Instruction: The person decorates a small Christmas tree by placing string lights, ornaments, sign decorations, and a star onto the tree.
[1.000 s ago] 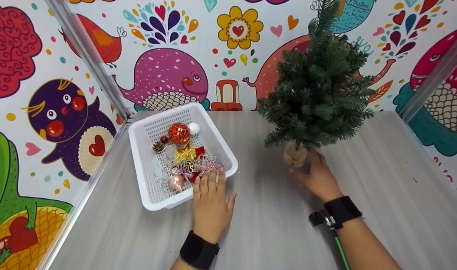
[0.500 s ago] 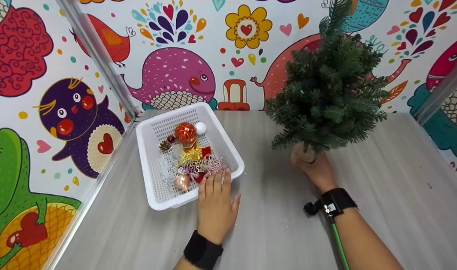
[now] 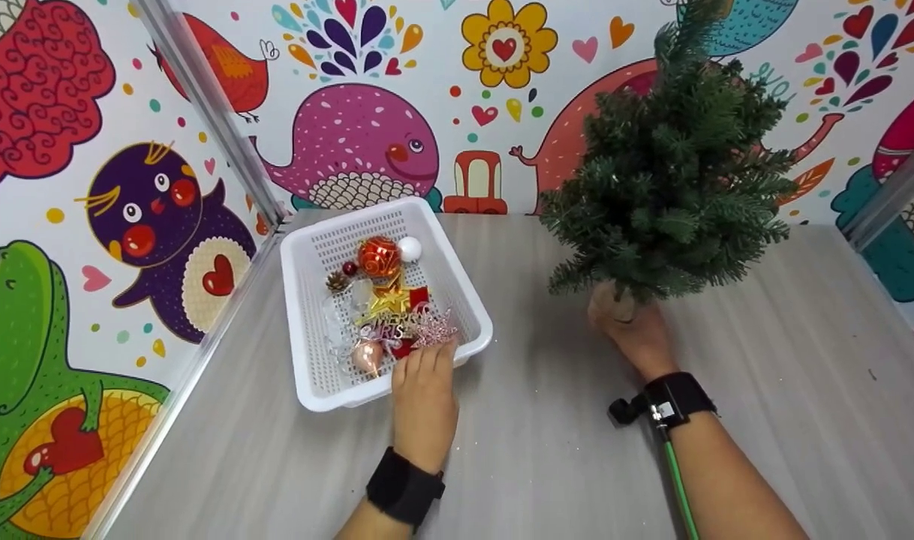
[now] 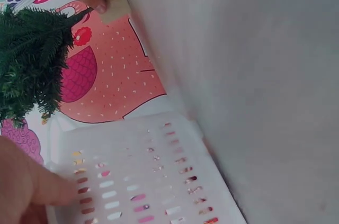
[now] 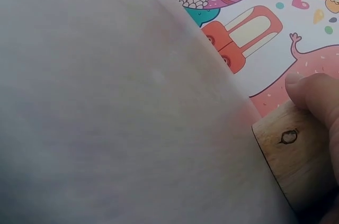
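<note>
Right hand [image 3: 643,343] grips the tree [image 3: 674,180] by its wooden base [image 5: 296,155] — likely the firmest hold; left hand [image 3: 425,409] grips the basket [image 3: 344,394] at its near edge.

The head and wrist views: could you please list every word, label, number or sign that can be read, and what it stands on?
"MERR" above "RIS": on the lettering ornament in the white basket; its other letters are too blurred.
Teal script on the wall beside the tree: too small and blurred to read.
Wrist views: none readable.
</note>
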`<state>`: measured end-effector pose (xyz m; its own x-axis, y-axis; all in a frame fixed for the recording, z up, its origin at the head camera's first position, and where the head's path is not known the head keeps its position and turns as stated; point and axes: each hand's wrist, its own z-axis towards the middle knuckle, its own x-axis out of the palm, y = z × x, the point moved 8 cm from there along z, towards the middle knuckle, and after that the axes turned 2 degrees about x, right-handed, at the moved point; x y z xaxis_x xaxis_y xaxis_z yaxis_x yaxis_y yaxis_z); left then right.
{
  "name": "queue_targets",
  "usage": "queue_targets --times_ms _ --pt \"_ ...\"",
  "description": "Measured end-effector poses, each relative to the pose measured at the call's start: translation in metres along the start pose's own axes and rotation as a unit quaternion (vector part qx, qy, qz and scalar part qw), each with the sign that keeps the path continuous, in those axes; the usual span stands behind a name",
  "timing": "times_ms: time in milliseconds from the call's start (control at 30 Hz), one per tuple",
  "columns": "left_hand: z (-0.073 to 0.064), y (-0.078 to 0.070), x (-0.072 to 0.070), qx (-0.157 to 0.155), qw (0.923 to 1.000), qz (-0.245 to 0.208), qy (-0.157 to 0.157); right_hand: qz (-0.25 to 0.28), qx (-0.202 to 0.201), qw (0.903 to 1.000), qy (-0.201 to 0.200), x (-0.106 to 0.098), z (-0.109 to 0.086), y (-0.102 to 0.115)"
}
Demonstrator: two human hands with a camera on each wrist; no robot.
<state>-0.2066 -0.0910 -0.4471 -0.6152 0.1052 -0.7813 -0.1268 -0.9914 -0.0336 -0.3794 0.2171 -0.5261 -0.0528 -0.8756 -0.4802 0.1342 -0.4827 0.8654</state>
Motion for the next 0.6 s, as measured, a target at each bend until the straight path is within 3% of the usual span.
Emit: queue_targets --times_ms 233,600 --pt "0.001 0.000 -0.001 -0.013 0.9997 -0.018 0.012 -0.015 0.001 0.9999 -0.007 -0.004 -0.007 0.001" --pt "-0.005 0.004 -0.004 -0.012 0.9992 -0.022 0.033 0.003 0.013 0.9998 0.013 0.009 -0.028 0.000"
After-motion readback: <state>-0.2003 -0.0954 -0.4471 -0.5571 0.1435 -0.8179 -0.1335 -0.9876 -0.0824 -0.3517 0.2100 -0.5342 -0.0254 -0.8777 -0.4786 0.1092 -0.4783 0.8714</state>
